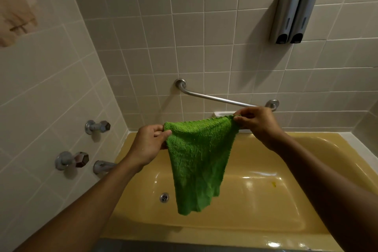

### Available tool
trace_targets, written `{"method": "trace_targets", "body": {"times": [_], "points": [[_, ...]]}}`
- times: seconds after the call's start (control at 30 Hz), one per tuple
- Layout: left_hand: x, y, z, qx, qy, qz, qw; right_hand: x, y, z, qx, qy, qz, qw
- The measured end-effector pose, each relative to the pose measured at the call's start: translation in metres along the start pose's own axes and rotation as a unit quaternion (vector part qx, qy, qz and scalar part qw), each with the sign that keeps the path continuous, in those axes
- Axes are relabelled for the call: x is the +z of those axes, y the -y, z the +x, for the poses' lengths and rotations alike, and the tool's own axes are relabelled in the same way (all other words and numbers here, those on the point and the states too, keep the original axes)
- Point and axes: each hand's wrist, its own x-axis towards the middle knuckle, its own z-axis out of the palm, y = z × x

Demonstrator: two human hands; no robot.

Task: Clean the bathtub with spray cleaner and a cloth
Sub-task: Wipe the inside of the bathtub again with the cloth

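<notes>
A green terry cloth [199, 159] hangs spread in the air above the yellow bathtub [266, 217]. My left hand [148, 145] pinches its upper left corner. My right hand [257, 122] pinches its upper right corner, slightly higher. The cloth's lower end dangles over the tub floor near the metal drain [164, 197]. A small yellow spot [273, 184] marks the tub floor to the right. No spray bottle is in view.
Two taps [97, 126] [72, 159] and a spout [103, 166] stick out of the tiled left wall. A metal grab bar [221, 99] runs along the back wall above the tub rim. A double soap dispenser [292, 16] hangs high on the right.
</notes>
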Motion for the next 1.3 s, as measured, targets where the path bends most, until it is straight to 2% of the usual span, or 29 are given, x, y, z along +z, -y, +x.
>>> {"method": "trace_targets", "body": {"times": [0.17,0.23,0.33,0.43,0.53,0.6,0.9,1.13,1.3], "points": [[0.009,-0.007,-0.002,0.001,-0.01,-0.035,0.999,0.003,0.004,-0.001,-0.021,0.012,-0.037,0.999],[0.014,-0.01,-0.002,0.023,-0.009,-0.019,1.0,0.008,0.011,-0.002,-0.05,0.028,-0.105,0.993],[0.026,-0.016,-0.001,0.069,0.014,0.047,0.996,0.022,0.02,-0.001,-0.097,0.079,-0.248,0.961],[0.036,-0.027,0.001,0.085,0.003,0.069,0.994,0.03,0.031,0.001,-0.115,0.114,-0.303,0.939],[0.041,-0.034,0.003,0.107,0.004,0.1,0.989,0.038,0.041,0.002,-0.177,0.166,-0.234,0.941],[0.041,-0.038,0.003,0.124,0.014,0.137,0.983,0.047,0.046,0.001,-0.181,0.189,-0.176,0.949],[0.022,-0.041,0.012,0.107,0.013,0.212,0.971,0.083,0.05,0.008,-0.192,0.143,-0.179,0.954],[0.017,-0.039,0.017,0.11,0.031,0.193,0.975,0.088,0.053,0.016,-0.181,0.128,-0.178,0.959],[0.015,-0.034,0.022,0.093,0.128,0.094,0.983,0.073,0.074,0.019,-0.198,0.105,-0.163,0.961]]}}
